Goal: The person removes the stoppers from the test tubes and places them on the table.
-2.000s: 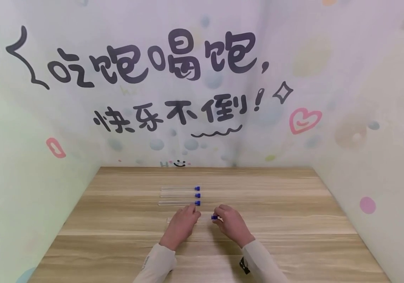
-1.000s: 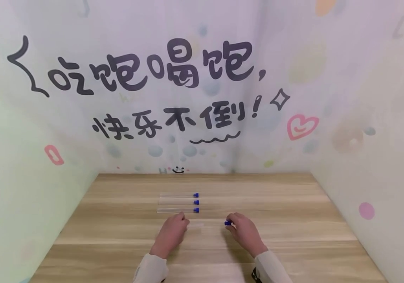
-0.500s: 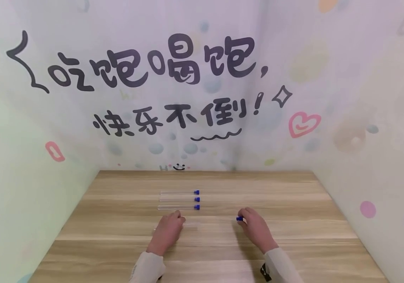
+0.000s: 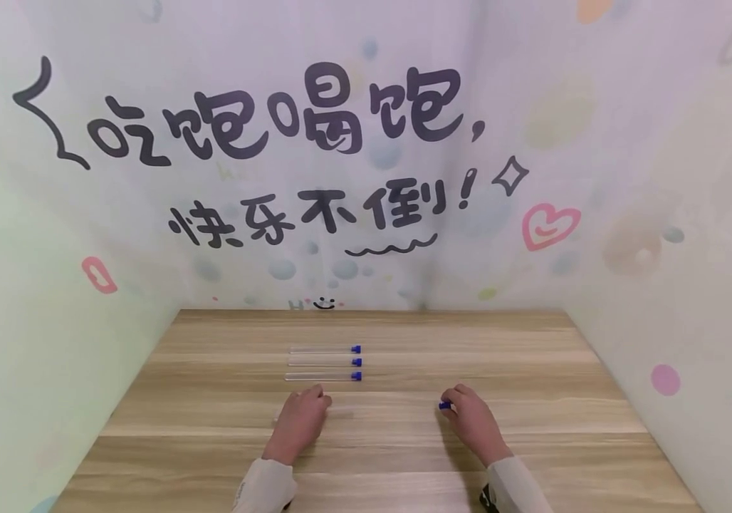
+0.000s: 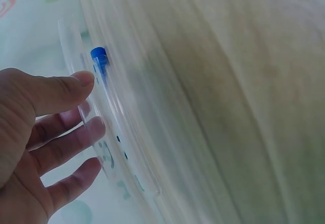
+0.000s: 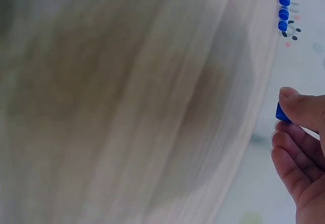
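On the wooden table (image 4: pixel 404 456), toward the back: three clear tubes (image 4: pixel 321 377) in a row, each with a blue stopper (image 4: pixel 357 376) in its end; their contents are too small to make out.
Row's direction: long axes side to side, nearly parallel, stoppered ends pointing right.
Left hand (image 4: pixel 297 425): thumb and fingers clamped on a loose tube (image 5: pixel 72 43), just in front of the row.
Loose tube's direction: also side to side, roughly along the nearest stoppered tube; one end shows uncapped in the left wrist view.
Right hand (image 4: pixel 478 425): thumb and fingers pinched together on a blue cap (image 6: pixel 282 112), well to the right of the loose tube.
Hard to see: the left hand covers the loose tube's middle; fingers hide part of the cap.
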A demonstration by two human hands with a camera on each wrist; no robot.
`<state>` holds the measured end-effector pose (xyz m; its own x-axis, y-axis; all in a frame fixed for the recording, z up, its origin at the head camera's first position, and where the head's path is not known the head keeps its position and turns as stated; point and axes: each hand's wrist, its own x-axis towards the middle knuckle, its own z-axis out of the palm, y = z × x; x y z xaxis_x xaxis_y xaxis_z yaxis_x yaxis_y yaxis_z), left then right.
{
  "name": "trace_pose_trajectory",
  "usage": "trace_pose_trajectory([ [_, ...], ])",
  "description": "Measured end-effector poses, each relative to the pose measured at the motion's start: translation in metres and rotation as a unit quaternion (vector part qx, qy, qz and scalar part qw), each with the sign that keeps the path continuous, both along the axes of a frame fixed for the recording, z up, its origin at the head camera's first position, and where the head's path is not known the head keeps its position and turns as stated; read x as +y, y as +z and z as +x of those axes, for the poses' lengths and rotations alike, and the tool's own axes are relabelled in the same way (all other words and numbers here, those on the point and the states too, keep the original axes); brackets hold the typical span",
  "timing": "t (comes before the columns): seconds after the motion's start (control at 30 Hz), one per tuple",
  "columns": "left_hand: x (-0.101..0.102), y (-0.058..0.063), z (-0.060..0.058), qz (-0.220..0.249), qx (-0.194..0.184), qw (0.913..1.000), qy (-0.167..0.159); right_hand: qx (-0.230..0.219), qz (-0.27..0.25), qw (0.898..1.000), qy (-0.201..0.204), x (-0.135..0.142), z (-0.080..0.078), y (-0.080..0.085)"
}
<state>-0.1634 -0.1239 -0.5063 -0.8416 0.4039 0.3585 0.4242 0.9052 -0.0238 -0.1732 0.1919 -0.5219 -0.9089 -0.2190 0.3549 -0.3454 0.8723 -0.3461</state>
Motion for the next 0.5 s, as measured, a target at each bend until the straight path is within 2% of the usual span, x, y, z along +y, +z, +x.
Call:
trace_pose_trajectory([
  [0.23,-0.0008,-0.0012,0.0018,-0.01,-0.014,0.9999,0.004,-0.017,0.006,1.0,0.004,0.0001,0.0021,0.0],
  [0.5,-0.0018,-0.01,-0.0003,-0.021,-0.038,0.999,-0.001,-0.036,0.014,0.999,0.002,-0.0013,0.0064,0.005],
])
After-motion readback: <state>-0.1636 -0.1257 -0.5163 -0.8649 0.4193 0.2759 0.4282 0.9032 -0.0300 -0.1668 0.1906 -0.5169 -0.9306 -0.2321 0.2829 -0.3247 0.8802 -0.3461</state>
